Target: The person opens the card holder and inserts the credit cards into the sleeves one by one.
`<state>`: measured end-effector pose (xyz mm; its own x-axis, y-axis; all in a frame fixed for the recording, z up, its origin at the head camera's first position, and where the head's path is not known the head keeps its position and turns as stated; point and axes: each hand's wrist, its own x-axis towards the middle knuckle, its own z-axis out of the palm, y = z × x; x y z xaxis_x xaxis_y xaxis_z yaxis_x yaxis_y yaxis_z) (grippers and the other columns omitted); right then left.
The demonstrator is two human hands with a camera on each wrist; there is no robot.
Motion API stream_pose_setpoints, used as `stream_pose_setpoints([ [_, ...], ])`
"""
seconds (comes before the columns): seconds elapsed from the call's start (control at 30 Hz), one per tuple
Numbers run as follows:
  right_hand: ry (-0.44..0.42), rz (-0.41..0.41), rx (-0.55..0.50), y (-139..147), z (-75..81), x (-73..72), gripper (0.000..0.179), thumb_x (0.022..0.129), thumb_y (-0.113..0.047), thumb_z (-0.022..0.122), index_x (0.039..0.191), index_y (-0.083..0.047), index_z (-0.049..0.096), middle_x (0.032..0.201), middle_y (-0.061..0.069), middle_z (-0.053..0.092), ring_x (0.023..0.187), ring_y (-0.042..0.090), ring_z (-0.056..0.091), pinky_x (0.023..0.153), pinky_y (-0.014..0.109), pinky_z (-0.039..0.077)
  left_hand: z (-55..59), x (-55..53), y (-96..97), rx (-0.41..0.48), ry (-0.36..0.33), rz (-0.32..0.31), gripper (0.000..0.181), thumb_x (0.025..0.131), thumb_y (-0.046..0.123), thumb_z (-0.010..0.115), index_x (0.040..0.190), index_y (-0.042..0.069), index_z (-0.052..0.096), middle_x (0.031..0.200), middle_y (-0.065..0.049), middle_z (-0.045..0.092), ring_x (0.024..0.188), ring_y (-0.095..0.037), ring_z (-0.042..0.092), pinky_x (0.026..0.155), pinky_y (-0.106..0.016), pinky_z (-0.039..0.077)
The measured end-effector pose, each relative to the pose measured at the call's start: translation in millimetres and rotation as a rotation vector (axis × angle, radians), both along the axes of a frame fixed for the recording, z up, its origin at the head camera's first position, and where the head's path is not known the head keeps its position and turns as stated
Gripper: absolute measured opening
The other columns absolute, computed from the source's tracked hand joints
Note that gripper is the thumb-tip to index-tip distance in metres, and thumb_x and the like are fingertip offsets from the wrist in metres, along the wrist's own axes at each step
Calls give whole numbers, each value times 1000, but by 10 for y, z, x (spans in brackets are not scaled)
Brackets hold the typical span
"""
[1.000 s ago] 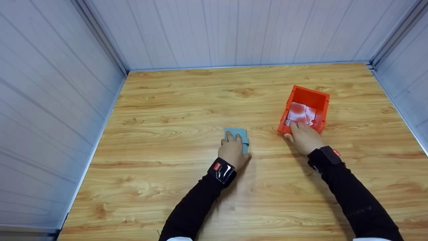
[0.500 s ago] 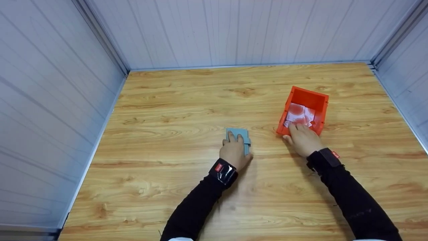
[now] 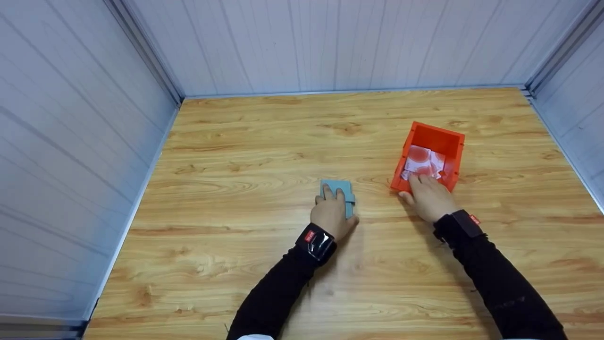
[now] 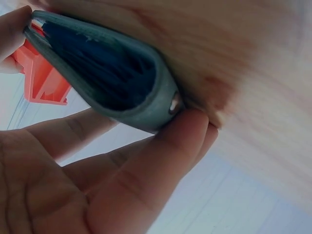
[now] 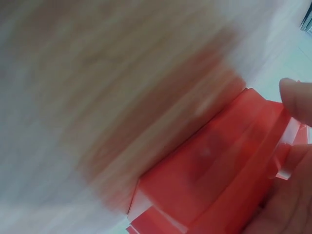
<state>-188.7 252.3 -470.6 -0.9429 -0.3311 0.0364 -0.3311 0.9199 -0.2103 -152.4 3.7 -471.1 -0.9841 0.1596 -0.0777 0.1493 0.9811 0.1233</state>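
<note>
wallet (image 4: 105, 68) lies between gripping fingers (image 4: 146, 168) and thumb of left hand (image 3: 331, 215), right hand (image 3: 430, 197) gripping red box (image 3: 437, 138).

Orange-red bin (image 3: 436, 137); teal wallet (image 3: 337, 185), inside (image 4: 97, 63) seemingly blue.

Head cam: bright, even, cool light; can't pin the source. Pale sheen on the table (image 3: 236, 141) left of the red bin (image 3: 436, 139), nearer me. Hard white glint on my left wristband (image 3: 320, 244), same side of the bin. Soft shadows inside my left sleeve (image 3: 276, 293) and right sleeve (image 3: 500, 278), nearer me than the bin. My left wrist cam: dimmer, backlit; wallet (image 4: 141, 117) interior dark, table right of the bin blurred. My right wrist cam: hazy, bin soft; reddish streak alongside it, reflection or grain, can't tell.
</note>
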Motion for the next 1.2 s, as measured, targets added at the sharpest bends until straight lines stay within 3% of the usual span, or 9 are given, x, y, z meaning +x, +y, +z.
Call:
stream_pose_setpoints([
  [0.17, -14, -55, -90, -12, 67, -17, 46, 98, -36, 57, 116, 6, 52, 104, 24, 56, 96, 40, 54, 84, 53, 45, 13, -12, -50, 51, -30, -18, 87, 85, 62, 63, 148, 6, 42, 151, -28, 38, 121, -39, 58, 71, -37, 61],
  [0.4, 187, -67, -217, -153, 236, -25, 32, 97, -29, 59, 102, 3, 56, 89, 16, 54, 80, 31, 50, 70, 42, 41, 38, -63, -195, 104, -37, -40, 85, 84, 61, 65, 146, 6, 44, 153, -25, 37, 131, -41, 49, 77, -41, 60],
  [0.57, 227, -24, -252, -357, 281, -18, 28, 97, -28, 60, 95, 0, 56, 84, 13, 53, 75, 29, 48, 67, 38, 38, 45, -96, -287, 105, -62, -49, 85, 85, 59, 65, 147, 6, 44, 155, -21, 36, 135, -36, 47, 89, -42, 57],
  [0.83, 119, 54, -263, -798, 267, -65, 28, 97, -31, 60, 87, -5, 59, 82, 11, 60, 74, 26, 55, 66, 38, 45, 37, -122, -339, 124, -67, -92, 82, 86, 54, 66, 144, 0, 45, 153, -23, 38, 132, -32, 51, 89, -40, 57],
  [1.2, -123, 121, -139, -1183, 145, -156, 28, 96, -31, 59, 78, -11, 54, 72, 2, 51, 64, 19, 48, 58, 29, 35, -12, -133, -326, 78, -67, -136, 81, 89, 51, 64, 144, -4, 44, 153, -27, 35, 135, -34, 47, 91, -40, 56],
])
